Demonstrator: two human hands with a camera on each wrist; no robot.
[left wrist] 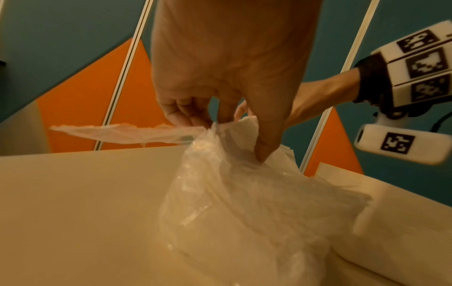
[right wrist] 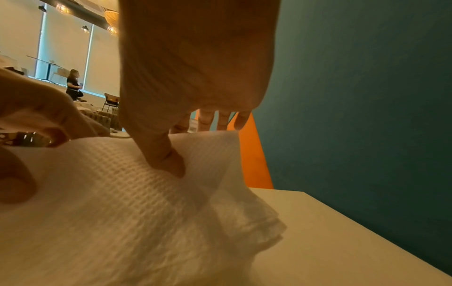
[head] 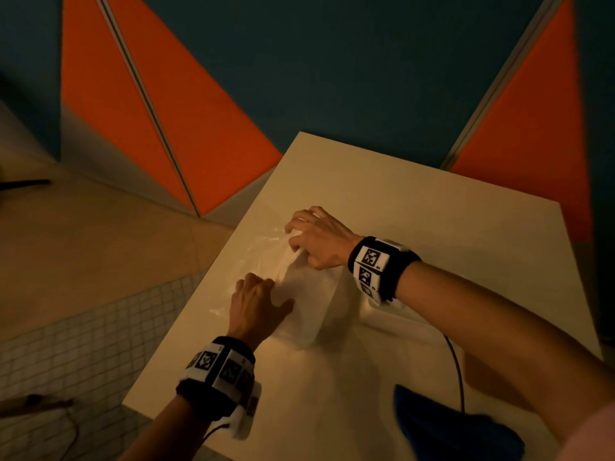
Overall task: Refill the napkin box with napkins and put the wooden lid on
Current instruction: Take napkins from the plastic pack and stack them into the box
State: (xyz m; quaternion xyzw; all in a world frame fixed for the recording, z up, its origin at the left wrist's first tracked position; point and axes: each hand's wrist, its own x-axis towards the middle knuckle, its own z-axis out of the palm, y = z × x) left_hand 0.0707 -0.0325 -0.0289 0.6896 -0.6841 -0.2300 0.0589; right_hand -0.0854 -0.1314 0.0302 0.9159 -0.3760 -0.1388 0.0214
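Observation:
A stack of white embossed napkins (right wrist: 110, 203) lies on the pale table (head: 416, 201), partly inside a clear plastic wrapper (left wrist: 244, 212). My left hand (head: 263, 291) pinches the wrapper's torn edge, its thumb pressing on the plastic (left wrist: 220, 125). My right hand (head: 299, 241) grips the far end of the napkins (head: 306, 294), thumb on the top sheet and fingers curled over the edge (right wrist: 195, 145). A pale box (head: 402, 322) sits just behind the stack under my right wrist, and shows with a faint wood grain in the left wrist view (left wrist: 403, 222). I see no separate lid.
A dark blue cloth (head: 446, 427) lies at the table's near right edge, with a black cable (head: 457, 371) running past it. The table's left edge (head: 199, 287) drops to a tiled floor. An orange and teal wall (head: 366, 78) stands behind.

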